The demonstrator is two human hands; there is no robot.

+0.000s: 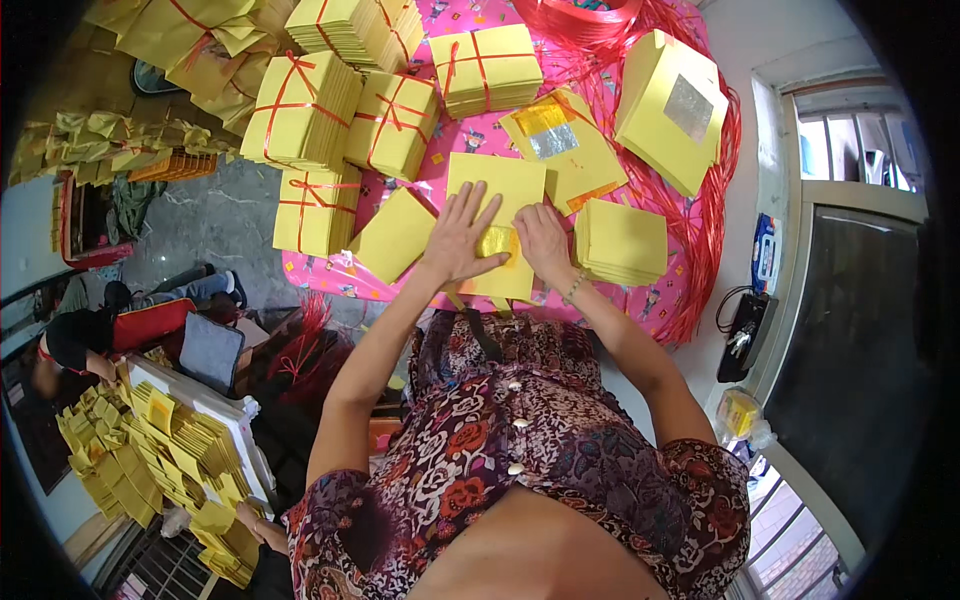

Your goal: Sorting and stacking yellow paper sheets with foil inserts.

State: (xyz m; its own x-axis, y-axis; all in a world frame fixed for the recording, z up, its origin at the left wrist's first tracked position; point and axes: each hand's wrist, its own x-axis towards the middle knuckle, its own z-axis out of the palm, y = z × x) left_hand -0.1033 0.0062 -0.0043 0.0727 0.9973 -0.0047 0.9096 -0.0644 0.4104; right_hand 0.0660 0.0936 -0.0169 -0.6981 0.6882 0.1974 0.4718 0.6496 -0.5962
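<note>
Yellow paper sheets [510, 178] lie in front of me at the near side of the table, a shiny gold patch [497, 243] showing between my hands. My left hand [466, 238] rests flat on the paper with its fingers spread. At the sheet's right edge, the curled fingers of my right hand [543, 242] grip the paper. A stack of plain yellow sheets [622, 243] sits just right of that hand. Behind it lie sheets with a gold and silver patch [554, 141]. Left of my left hand is another small yellow stack [392, 236].
Several yellow bundles tied with red ribbon [300, 110] stand at the table's left side, on a pink patterned cover [455, 140]. A thick yellow stack with a silver square [672, 110] and red plastic strands [715, 230] lie right. Another person [75, 345] works at lower left.
</note>
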